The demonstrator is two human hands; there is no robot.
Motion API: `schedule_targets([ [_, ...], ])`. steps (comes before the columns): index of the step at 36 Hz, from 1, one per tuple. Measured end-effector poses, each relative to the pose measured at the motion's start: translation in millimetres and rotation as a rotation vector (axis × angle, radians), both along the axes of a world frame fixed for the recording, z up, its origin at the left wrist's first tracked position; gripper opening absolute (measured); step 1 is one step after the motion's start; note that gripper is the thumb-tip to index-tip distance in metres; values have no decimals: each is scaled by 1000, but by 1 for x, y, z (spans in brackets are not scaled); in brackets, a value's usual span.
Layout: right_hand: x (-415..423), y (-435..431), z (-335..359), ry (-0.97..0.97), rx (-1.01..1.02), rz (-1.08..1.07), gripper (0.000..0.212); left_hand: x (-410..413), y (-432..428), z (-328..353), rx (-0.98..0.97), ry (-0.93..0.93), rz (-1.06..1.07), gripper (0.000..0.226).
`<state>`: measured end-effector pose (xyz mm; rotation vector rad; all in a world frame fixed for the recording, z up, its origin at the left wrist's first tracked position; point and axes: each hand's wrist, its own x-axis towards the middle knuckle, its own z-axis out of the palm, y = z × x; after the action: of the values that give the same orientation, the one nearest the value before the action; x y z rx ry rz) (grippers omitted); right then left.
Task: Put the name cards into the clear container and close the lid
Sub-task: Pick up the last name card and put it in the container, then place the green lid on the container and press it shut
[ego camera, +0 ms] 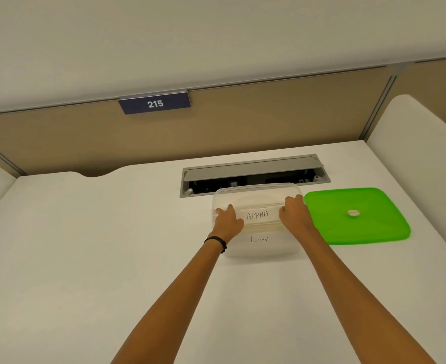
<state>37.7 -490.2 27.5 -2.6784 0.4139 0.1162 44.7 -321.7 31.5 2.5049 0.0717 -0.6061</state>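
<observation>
A clear plastic container (256, 197) stands open on the white desk. Inside it, a white name card marked "ALPHA" (257, 216) is held at both ends: my left hand (229, 218) grips its left end and my right hand (294, 212) grips its right end. A second card with handwritten letters (259, 240) shows through the container's near wall, lower down. The green lid (358, 216), with a small white round valve in its middle, lies flat on the desk just right of the container.
An open grey cable hatch (253, 172) is set into the desk (98, 245) right behind the container. A tan partition with a blue "215" sign (154, 103) closes the back. White side dividers stand at the right (413, 143) and far left.
</observation>
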Motion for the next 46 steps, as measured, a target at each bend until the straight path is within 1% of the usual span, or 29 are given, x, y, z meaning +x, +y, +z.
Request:
schedule_targets([
  [4, -1, 0, 0, 1, 11, 0, 24, 0, 1, 0, 32, -25, -18, 45],
  [9, -5, 0, 9, -7, 12, -9, 26, -1, 1, 3, 79, -79, -39, 42],
  [13, -10, -9, 22, -120, 42, -24, 31, -5, -5, 9, 145, -165, -76, 44],
  [17, -16, -30, 39, -297, 220, 16, 35, -10, -26, 25, 189, -350, -140, 50],
  [18, -18, -36, 43, -344, 251, 34, 35, -10, -33, 30, 171, -394, -152, 50],
  [20, -21, -50, 48, -418, 250, 55, 34, -10, -50, 39, 118, -466, -172, 49],
  [23, -25, -76, 51, -502, 230, 5, 34, -11, -77, 52, 20, -572, -219, 46],
  [26, -30, -105, 46, -522, 215, -92, 32, -18, -108, 62, -170, -652, -287, 43],
  [28, -34, -126, 39, -511, 211, -153, 30, -25, -127, 64, -283, -672, -340, 41],
  [31, -40, -154, 27, -470, 204, -226, 31, -34, -155, 57, -382, -623, -418, 40],
  [35, -50, -185, 8, -390, 220, -310, 32, -43, -186, 39, -479, -408, -425, 43],
  [38, -56, -203, -5, -353, 235, -355, 34, -42, -202, 23, -513, -249, -369, 46],
  [41, -59, -215, -17, -297, 245, -380, 36, -38, -208, 5, -494, -122, -279, 49],
  [46, -60, -227, -33, -208, 268, -414, 41, -33, -217, -19, -444, -13, -157, 58],
])
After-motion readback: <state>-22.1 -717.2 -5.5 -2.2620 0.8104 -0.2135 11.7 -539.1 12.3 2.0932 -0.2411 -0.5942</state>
